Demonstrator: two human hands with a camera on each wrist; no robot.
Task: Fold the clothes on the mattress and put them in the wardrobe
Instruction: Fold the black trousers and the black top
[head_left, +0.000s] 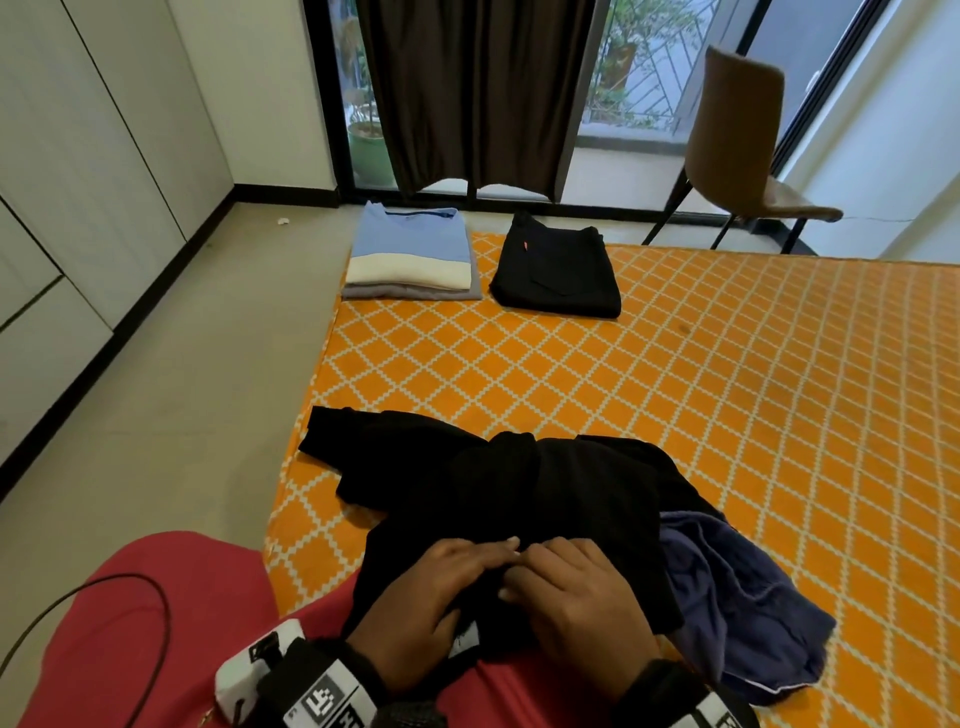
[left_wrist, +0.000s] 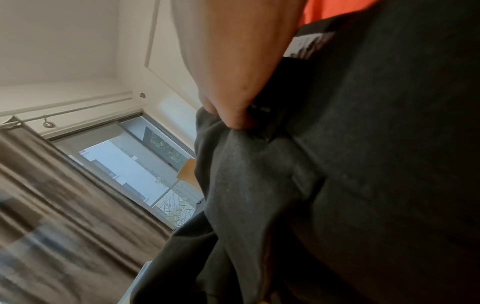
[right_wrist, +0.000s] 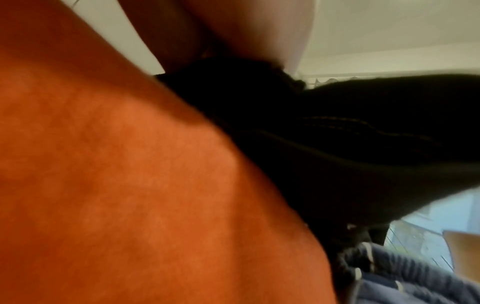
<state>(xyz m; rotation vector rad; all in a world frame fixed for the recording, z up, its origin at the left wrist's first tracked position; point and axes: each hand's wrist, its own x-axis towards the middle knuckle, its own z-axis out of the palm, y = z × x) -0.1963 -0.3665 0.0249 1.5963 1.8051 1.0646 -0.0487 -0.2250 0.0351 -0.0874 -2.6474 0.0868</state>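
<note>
Firstly, at the far left, white wardrobe (head_left: 78, 156) doors are being seen along the wall, standing shut beside the grey floor. Next to them, at the far edge of the orange mattress (head_left: 675, 389), a folded stack of shirts (head_left: 410, 254) is lying, with a light blue and cream one on top, and just beside it, to the right, a folded black garment (head_left: 558, 270) is lying apart from the stack. Nearer to the person, a crumpled black garment (head_left: 493, 483) is being spread over the mattress edge and up onto the red lap (head_left: 145, 623). It is being gripped by the left hand (head_left: 431, 592): in the left wrist view the fingers (left_wrist: 228, 115) are being curled into a bunch of the dark cloth. Close beside it, almost touching, the right hand (head_left: 576, 603) is being laid on the same garment with bent fingers, and the cloth seems to be pinched under them; the right wrist view is blurred and only dark fabric against the red cloth is being shown there. To the right of the hands, a rumpled dark blue garment (head_left: 737, 608) is lying unfolded, partly under the black one. At the far right, behind the mattress, a brown chair (head_left: 743, 145) is standing before the glass door, beside a dark curtain (head_left: 478, 88).
</note>
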